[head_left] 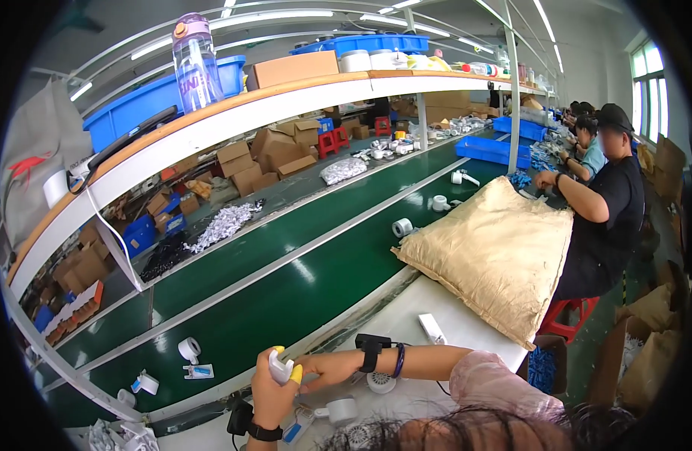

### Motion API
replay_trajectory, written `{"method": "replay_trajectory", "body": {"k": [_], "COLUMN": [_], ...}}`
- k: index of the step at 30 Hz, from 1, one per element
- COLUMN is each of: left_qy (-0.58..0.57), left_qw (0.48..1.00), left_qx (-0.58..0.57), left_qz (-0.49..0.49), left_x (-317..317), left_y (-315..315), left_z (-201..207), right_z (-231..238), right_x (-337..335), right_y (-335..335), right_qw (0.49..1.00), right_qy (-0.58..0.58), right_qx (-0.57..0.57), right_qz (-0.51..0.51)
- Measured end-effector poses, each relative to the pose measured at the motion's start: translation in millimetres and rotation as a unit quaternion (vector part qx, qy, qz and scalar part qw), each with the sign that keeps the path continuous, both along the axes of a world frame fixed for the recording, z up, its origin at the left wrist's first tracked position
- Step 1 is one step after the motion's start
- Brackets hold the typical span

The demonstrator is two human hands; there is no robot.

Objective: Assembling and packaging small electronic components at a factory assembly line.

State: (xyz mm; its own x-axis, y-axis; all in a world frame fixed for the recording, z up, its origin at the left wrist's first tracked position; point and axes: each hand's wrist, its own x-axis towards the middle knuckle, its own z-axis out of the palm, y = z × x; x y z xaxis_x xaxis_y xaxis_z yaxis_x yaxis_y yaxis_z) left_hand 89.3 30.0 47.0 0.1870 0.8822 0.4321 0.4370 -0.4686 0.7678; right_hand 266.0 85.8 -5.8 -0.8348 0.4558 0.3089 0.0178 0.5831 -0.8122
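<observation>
My left hand (267, 395) rises from the lower edge with a black watch on its wrist. It grips a small white plastic part (279, 367). Yellow finger covers sit on the tips touching it. My right hand (329, 368) reaches in from the right and pinches the same part; a black band and a beaded bracelet are on that wrist. Both hands hover over the white table edge (406, 316), beside the green conveyor belt (286, 301). A white round part (341, 410) and a white fan-like disc (380, 383) lie just below my hands.
Small white parts (189, 349) are scattered along the belt. A big tan sack (496, 252) lies on the table to the right, with a small white block (432, 328) near it. Seated people (605, 203) work further right. An overhead shelf (210, 124) carries blue bins, boxes and a purple bottle (195, 62).
</observation>
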Motion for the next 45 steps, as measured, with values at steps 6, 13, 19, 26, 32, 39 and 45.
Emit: {"method": "replay_trajectory", "body": {"k": [6, 13, 19, 26, 32, 39, 45], "left_qy": [0.048, -0.094, -0.022, -0.124, -0.267, -0.167, -0.047], "left_qw": [0.996, 0.941, 0.967, 0.96, 0.913, 0.975, 0.996], "left_qx": [-0.016, -0.283, -0.139, -0.199, -0.271, -0.126, 0.041], "left_qz": [-0.069, -0.16, -0.213, -0.153, -0.148, -0.069, -0.058], "left_x": [-14.7, -32.4, -15.6, -7.1, 5.1, 11.8, 15.1], "left_y": [-16.6, -34.8, -33.5, -34.3, -37.4, -38.4, -34.3], "left_z": [18.4, -2.9, 8.1, -21.0, -40.5, -46.2, -55.7], "right_z": [18.2, 39.6, 32.1, 38.8, 22.4, -4.3, 6.4], "right_x": [20.5, 41.4, 47.0, 23.2, 16.6, 15.0, 16.0], "right_y": [-23.5, -67.8, -77.0, -87.2, -81.7, -78.2, -77.1], "right_qw": [0.988, 0.949, 0.952, 0.895, 0.871, 0.884, 0.873], "right_qy": [0.041, 0.077, 0.058, -0.039, 0.07, 0.093, 0.104], "right_qx": [-0.152, -0.295, -0.3, 0.265, 0.284, 0.308, 0.342], "right_qz": [-0.008, 0.076, -0.016, -0.356, -0.395, -0.34, -0.331]}}
